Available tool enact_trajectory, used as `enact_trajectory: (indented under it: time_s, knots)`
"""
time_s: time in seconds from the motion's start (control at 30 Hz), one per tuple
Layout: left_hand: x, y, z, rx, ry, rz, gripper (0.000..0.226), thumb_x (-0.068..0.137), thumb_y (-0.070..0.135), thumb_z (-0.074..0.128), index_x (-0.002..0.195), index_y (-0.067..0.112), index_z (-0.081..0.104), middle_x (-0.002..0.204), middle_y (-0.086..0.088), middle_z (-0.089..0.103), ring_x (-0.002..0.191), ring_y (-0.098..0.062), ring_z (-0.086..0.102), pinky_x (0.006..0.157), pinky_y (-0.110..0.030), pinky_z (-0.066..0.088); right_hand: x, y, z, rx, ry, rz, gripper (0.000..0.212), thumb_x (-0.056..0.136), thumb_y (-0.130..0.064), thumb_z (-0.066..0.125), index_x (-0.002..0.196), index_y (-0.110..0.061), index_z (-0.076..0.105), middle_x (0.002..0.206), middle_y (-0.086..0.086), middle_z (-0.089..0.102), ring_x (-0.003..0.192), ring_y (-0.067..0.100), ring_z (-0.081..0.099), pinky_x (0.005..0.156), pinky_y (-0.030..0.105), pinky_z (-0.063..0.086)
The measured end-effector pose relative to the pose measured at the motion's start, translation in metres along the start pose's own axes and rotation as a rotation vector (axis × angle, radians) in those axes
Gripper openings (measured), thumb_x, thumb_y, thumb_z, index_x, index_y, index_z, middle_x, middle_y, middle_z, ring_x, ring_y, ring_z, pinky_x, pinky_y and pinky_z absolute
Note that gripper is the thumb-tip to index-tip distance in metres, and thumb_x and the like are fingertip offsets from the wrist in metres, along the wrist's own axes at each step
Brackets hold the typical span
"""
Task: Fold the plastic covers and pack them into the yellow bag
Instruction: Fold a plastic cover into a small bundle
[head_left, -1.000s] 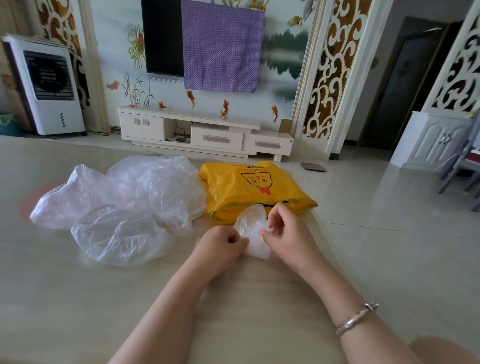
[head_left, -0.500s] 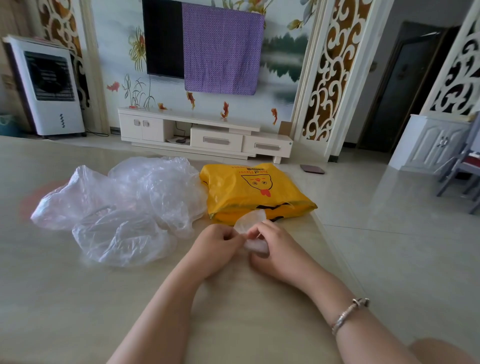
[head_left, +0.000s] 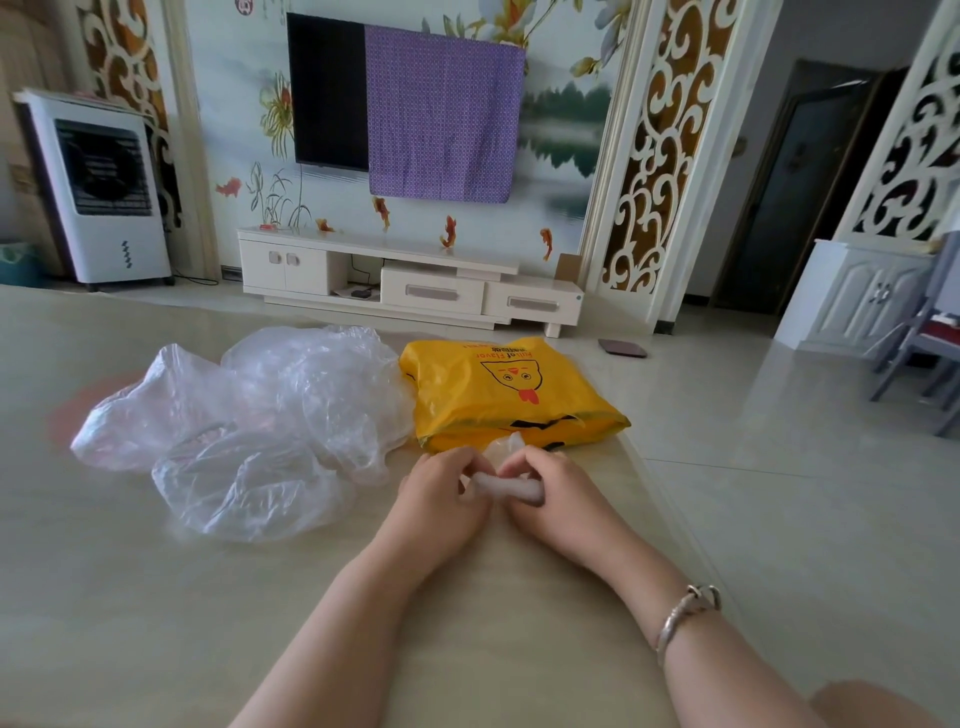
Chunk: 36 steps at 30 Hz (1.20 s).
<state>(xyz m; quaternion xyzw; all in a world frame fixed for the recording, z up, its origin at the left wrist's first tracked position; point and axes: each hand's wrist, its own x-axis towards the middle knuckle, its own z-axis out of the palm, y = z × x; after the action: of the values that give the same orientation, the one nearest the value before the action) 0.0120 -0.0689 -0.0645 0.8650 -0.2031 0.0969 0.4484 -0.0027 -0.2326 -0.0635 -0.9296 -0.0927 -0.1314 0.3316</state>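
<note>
The left hand (head_left: 441, 499) and right hand (head_left: 553, 493) pinch a small folded clear plastic cover (head_left: 506, 486) between curled fingers, just before the flat yellow plastic bag (head_left: 498, 392); loose crumpled clear covers (head_left: 249, 421) lie left of them.

A small, tightly folded clear plastic cover (head_left: 506, 488) is pinched just before the flat yellow plastic bag (head_left: 498, 395); three crumpled, unfolded clear plastic covers (head_left: 270, 426) are heaped left of it.
</note>
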Motion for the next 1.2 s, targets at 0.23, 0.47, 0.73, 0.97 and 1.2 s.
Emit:
enact_trajectory:
  time_s: [0.23, 0.47, 0.73, 0.97, 1.2]
  knots:
    - [0.001, 0.000, 0.000, -0.089, 0.046, 0.005, 0.006, 0.088, 0.016, 0.065, 0.082, 0.014, 0.064, 0.070, 0.010, 0.056, 0.063, -0.005, 0.047, 0.057, -0.012, 0.036, -0.006, -0.002, -0.011, 0.200, 0.047, 0.151, 0.006, 0.085, -0.017, 0.065, 0.081, -0.015, 0.061, 0.077, -0.006, 0.064, 0.072, 0.007, 0.055, 0.061, 0.018, 0.041]
    - [0.006, 0.000, 0.007, -0.047, 0.109, -0.074, 0.020, 0.092, 0.022, 0.058, 0.072, 0.022, 0.054, 0.064, 0.009, 0.050, 0.063, -0.007, 0.045, 0.055, -0.022, 0.034, -0.008, -0.010, -0.019, 0.350, -0.010, 0.297, 0.017, 0.094, -0.028, 0.059, 0.082, -0.019, 0.067, 0.079, -0.008, 0.064, 0.075, 0.004, 0.056, 0.064, 0.017, 0.041]
    - [0.013, 0.012, 0.019, 0.180, 0.196, -0.267, 0.016, 0.095, 0.039, 0.046, 0.092, 0.027, 0.056, 0.090, 0.007, 0.063, 0.083, -0.020, 0.057, 0.060, -0.028, 0.036, 0.002, -0.003, -0.002, -0.061, 0.205, 0.340, 0.047, 0.094, -0.040, 0.054, 0.054, -0.019, 0.039, 0.059, -0.005, 0.045, 0.068, 0.020, 0.046, 0.063, 0.031, 0.029]
    - [0.025, 0.017, 0.023, 0.354, 0.177, -0.327, 0.019, 0.097, 0.036, 0.040, 0.103, 0.028, 0.056, 0.106, 0.004, 0.065, 0.099, -0.023, 0.060, 0.066, -0.028, 0.036, 0.010, -0.005, 0.004, -0.378, 0.226, 0.312, 0.037, 0.098, -0.042, 0.044, 0.065, -0.026, 0.040, 0.092, -0.004, 0.051, 0.105, 0.024, 0.047, 0.081, 0.035, 0.028]
    - [0.034, 0.018, 0.026, 0.418, 0.111, -0.354, 0.022, 0.094, 0.031, 0.042, 0.104, 0.022, 0.059, 0.107, -0.003, 0.066, 0.101, -0.029, 0.060, 0.069, -0.029, 0.038, 0.013, 0.002, 0.008, -0.438, 0.201, 0.336, 0.033, 0.097, -0.048, 0.045, 0.110, -0.018, 0.045, 0.115, 0.002, 0.057, 0.115, 0.026, 0.046, 0.089, 0.040, 0.034]
